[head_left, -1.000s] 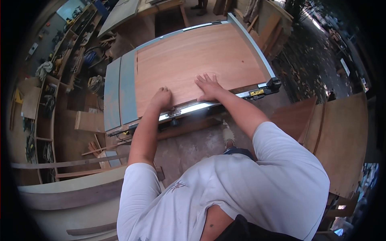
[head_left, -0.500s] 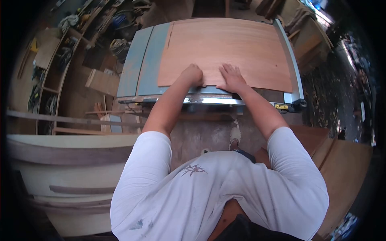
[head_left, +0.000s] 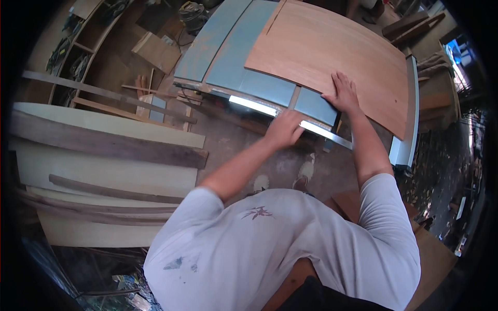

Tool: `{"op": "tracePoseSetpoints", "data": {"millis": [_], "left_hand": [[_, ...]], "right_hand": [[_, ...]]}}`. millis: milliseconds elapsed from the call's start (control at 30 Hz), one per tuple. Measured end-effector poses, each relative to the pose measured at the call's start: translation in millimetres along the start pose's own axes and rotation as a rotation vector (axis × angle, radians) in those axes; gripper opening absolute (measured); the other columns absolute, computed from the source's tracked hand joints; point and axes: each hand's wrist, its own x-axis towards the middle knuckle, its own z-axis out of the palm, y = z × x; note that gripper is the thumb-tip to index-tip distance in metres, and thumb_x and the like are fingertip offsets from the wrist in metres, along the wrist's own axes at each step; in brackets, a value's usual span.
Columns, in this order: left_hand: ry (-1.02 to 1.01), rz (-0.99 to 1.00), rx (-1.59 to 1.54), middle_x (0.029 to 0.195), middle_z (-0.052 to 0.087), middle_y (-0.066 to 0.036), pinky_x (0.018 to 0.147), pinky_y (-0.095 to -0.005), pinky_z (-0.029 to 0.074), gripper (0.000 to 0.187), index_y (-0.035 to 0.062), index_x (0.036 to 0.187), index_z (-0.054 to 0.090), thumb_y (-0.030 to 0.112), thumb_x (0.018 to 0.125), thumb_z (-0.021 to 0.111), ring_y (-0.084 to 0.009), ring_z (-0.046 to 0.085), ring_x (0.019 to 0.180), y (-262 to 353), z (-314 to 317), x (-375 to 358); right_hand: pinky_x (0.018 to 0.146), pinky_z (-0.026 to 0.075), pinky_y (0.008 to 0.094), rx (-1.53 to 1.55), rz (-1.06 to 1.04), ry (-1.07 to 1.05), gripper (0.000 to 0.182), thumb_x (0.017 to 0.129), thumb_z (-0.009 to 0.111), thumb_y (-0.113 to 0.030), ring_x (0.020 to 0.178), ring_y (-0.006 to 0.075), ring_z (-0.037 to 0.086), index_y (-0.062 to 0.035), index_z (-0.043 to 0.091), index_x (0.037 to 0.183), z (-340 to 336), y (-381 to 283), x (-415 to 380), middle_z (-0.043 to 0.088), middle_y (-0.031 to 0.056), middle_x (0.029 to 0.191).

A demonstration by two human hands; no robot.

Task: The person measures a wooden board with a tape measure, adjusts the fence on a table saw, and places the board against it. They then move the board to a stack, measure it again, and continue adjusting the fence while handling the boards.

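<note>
The plywood panel (head_left: 321, 46) was rested on the blue worktop (head_left: 236, 57), seemingly steadied by the right hand (head_left: 343, 94) with fingers spread, while the metal rail (head_left: 254, 105) was gripped by the curled left hand (head_left: 283, 129), a firm hold seemingly being needed next.

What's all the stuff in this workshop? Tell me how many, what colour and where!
wood panel: one, reddish-tan, on the table
table: one, blue-green, top middle
front rail: one, silver, along the table's near side
side rail: one, silver-grey, by the panel's right end
pale boards: several, cream, lower left
dark strips: at least three, brown, on the pale boards
shelving: one, brown, upper left; its contents are too small to name
shirt: one, whitish, bottom middle
left grip: one, bare, on the front rail
right grip: one, bare, at the wood panel's near edge
</note>
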Motion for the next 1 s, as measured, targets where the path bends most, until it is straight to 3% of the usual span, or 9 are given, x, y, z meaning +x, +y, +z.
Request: {"op": "tracePoseSetpoints", "data": {"millis": [167, 267, 300, 367, 500, 600, 667, 700, 1000], "left_hand": [[0.205, -0.738, -0.157, 0.082, 0.066, -0.015, 0.072, -0.0383, 0.049, 0.016, 0.0033, 0.086, 0.068, 0.016, 0.083, 0.059, -0.0282, 0.063, 0.077, -85, 28, -196], [0.485, -1.303, -0.433, 0.068, 0.059, -0.003, 0.056, -0.0316, 0.046, 0.022, 0.0046, 0.086, 0.065, 0.023, 0.09, 0.054, -0.0171, 0.054, 0.059, -197, 37, -255], [0.475, -1.289, -0.428, 0.068, 0.059, -0.003, 0.056, -0.0316, 0.046, 0.022, 0.0046, 0.086, 0.065, 0.023, 0.09, 0.054, -0.0171, 0.054, 0.059, -218, 26, -253], [0.793, -1.573, -0.795, 0.065, 0.046, 0.004, 0.05, -0.0255, 0.032, 0.025, 0.0135, 0.103, 0.06, 0.034, 0.095, 0.05, -0.0094, 0.04, 0.054, -255, 10, -232], [1.022, -1.547, -0.849, 0.069, 0.044, 0.003, 0.051, -0.027, 0.032, 0.042, 0.0123, 0.108, 0.056, 0.049, 0.096, 0.04, -0.0106, 0.04, 0.058, -281, -11, -163], [1.218, -1.466, -0.845, 0.062, 0.039, 0.0, 0.049, -0.0293, 0.035, 0.049, 0.0087, 0.089, 0.05, 0.054, 0.097, 0.036, -0.0139, 0.036, 0.053, -302, -13, -136], [1.058, -1.358, -0.874, 0.126, 0.052, -0.012, 0.095, -0.0443, 0.041, 0.072, 0.0087, 0.133, 0.045, 0.064, 0.094, 0.021, -0.0267, 0.051, 0.114, -324, -11, -132], [1.077, -1.341, -0.976, 0.145, 0.037, -0.012, 0.111, -0.0453, 0.025, 0.076, 0.0087, 0.142, 0.036, 0.065, 0.094, 0.021, -0.0304, 0.036, 0.133, -316, -13, -122], [1.151, -1.284, -0.971, 0.147, 0.035, -0.011, 0.111, -0.0426, 0.026, 0.074, 0.0118, 0.144, 0.033, 0.064, 0.094, 0.018, -0.0292, 0.033, 0.134, -298, -5, -113]], "right_hand": [[0.114, 0.013, 0.0506, 0.075, -0.006, 0.012, 0.089, 0.074, 0.068, -0.056, 0.142, 0.0282, 0.018, -0.0121, 0.033, 0.144, -3, 9, 13, 0.026, 0.0123, 0.152], [0.114, 0.014, 0.0497, 0.099, 0.0, 0.025, 0.089, 0.074, 0.068, -0.055, 0.142, 0.0284, 0.019, -0.0121, 0.033, 0.143, -6, 15, 21, 0.026, 0.0122, 0.151], [0.114, 0.014, 0.0497, 0.103, 0.014, 0.037, 0.089, 0.074, 0.068, -0.055, 0.142, 0.0284, 0.019, -0.0121, 0.033, 0.143, -6, 15, 24, 0.026, 0.0122, 0.151], [0.115, 0.013, 0.0486, 0.075, 0.019, 0.016, 0.089, 0.073, 0.067, -0.057, 0.142, 0.0257, 0.019, -0.0118, 0.034, 0.143, -6, 20, 32, 0.026, 0.0111, 0.152], [0.115, 0.013, 0.0484, 0.119, 0.028, 0.03, 0.089, 0.073, 0.067, -0.056, 0.142, 0.0257, 0.019, -0.0114, 0.035, 0.142, -5, 29, 44, 0.027, 0.0114, 0.151], [0.115, 0.013, 0.0483, 0.13, 0.026, 0.018, 0.088, 0.074, 0.067, -0.056, 0.142, 0.0257, 0.019, -0.0112, 0.035, 0.143, -4, 36, 54, 0.028, 0.0116, 0.151], [0.115, 0.013, 0.0484, 0.139, 0.002, 0.048, 0.088, 0.074, 0.067, -0.056, 0.142, 0.0258, 0.018, -0.011, 0.034, 0.143, 1, 43, 61, 0.028, 0.0118, 0.151], [0.115, 0.013, 0.0484, 0.143, 0.011, 0.048, 0.088, 0.074, 0.067, -0.056, 0.142, 0.0258, 0.018, -0.011, 0.034, 0.143, 3, 45, 64, 0.028, 0.0118, 0.151], [0.114, 0.014, 0.0489, 0.116, -0.02, 0.085, 0.087, 0.075, 0.066, -0.057, 0.141, 0.0279, 0.021, -0.0105, 0.035, 0.142, 9, 66, 94, 0.029, 0.013, 0.15]]}}
